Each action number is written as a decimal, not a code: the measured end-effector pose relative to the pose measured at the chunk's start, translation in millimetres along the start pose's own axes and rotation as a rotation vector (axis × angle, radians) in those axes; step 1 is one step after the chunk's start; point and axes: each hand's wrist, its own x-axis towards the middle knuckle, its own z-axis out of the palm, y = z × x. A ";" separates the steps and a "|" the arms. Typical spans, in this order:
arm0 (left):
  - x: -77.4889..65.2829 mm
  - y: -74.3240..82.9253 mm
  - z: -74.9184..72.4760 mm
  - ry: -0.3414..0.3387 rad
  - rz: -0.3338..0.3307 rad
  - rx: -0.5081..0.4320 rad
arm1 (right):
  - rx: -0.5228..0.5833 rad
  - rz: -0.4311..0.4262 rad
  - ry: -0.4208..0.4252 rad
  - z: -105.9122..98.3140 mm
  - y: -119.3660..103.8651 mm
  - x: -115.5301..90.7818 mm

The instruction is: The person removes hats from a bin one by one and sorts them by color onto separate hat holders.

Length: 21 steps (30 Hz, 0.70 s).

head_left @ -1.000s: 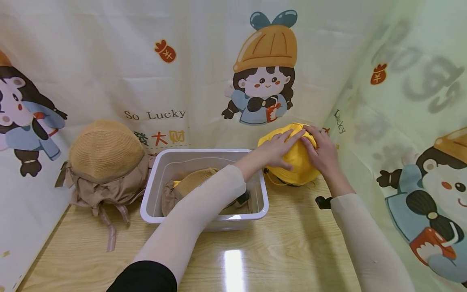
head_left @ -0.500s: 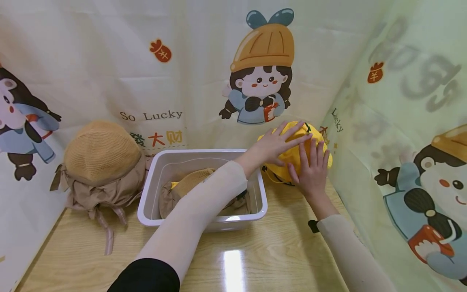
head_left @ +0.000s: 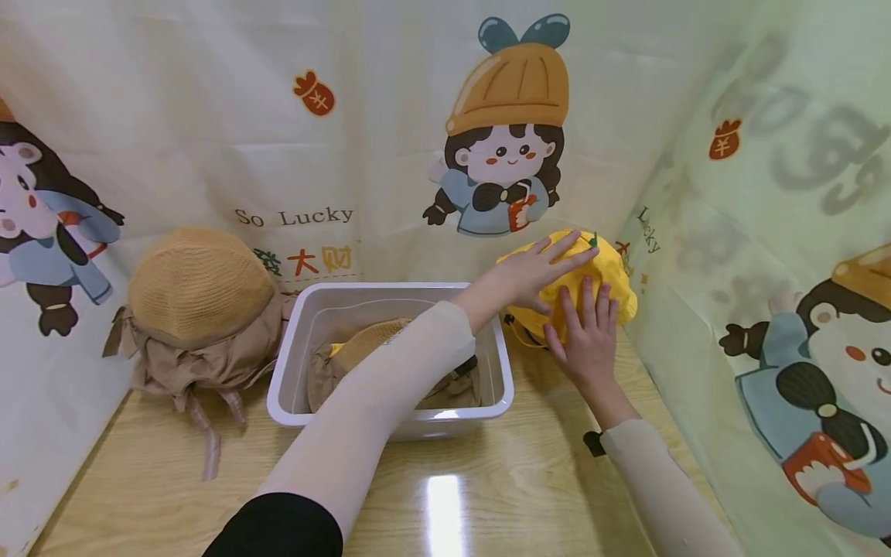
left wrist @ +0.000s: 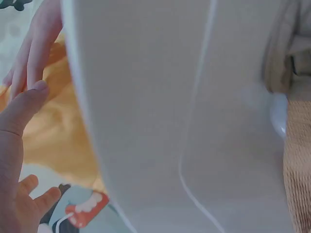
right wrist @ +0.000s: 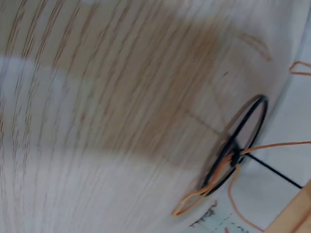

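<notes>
R grip [head_left: 590, 352] has shifted down to the front of the yellow hat [head_left: 616, 288], on the woodgrain counter [head_left: 515, 464] just R of the smooth plastic bin [head_left: 390, 287], it & L grip [head_left: 527, 275] both spread, pinching nothing, so a hard push may cave the soft, domed cloth, w/ thin loose cord [right wrist: 279, 145] liable to snag.

White glare streaks the wooden table [head_left: 529, 480], while both wrist views look soft.
</notes>
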 end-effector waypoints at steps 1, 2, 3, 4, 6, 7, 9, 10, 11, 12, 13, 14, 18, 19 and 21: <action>-4.8 -0.9 -3.2 0.005 -0.012 -0.023 | 0.016 0.008 0.001 -2.2 -2.2 1.3; -10.0 -2.1 -7.0 0.011 -0.025 -0.047 | 0.032 0.017 0.001 -4.4 -4.6 2.8; -16.1 -3.5 -11.2 0.022 -0.032 -0.068 | 0.048 0.027 0.001 -6.8 -7.5 4.9; -22.3 -5.5 -15.5 0.031 -0.033 -0.078 | 0.065 0.033 0.001 -9.2 -10.5 7.1; -36.3 -9.5 -24.2 0.051 -0.036 -0.093 | 0.103 0.046 -0.002 -14.4 -17.9 12.6; -43.1 -11.6 -28.0 0.065 -0.034 -0.095 | 0.123 0.052 -0.004 -17.3 -21.6 15.5; -57.7 -15.9 -35.3 0.086 -0.036 -0.111 | 0.170 0.065 -0.021 -23.8 -30.6 21.2; -65.2 -18.1 -38.9 0.094 -0.043 -0.120 | 0.202 0.069 -0.035 -27.3 -35.5 24.5; -73.1 -20.4 -42.8 0.102 -0.051 -0.133 | 0.237 0.076 -0.053 -31.0 -40.7 27.6; -81.1 -22.9 -46.5 0.114 -0.058 -0.153 | 0.278 0.080 -0.073 -34.6 -45.8 31.0; -89.8 -25.6 -50.4 0.127 -0.067 -0.176 | 0.321 0.087 -0.110 -39.1 -51.4 34.3; -99.3 -28.1 -53.9 0.137 -0.084 -0.199 | 0.362 0.095 -0.156 -43.7 -56.9 37.4; -142.5 -38.6 -64.3 0.182 -0.116 -0.273 | 0.517 0.152 -0.413 -63.0 -80.4 47.2; -154.0 -40.6 -65.2 0.184 -0.120 -0.282 | 0.542 0.172 -0.484 -67.4 -86.4 48.3; -176.2 -43.3 -65.8 0.185 -0.120 -0.295 | 0.569 0.203 -0.600 -74.4 -96.2 49.2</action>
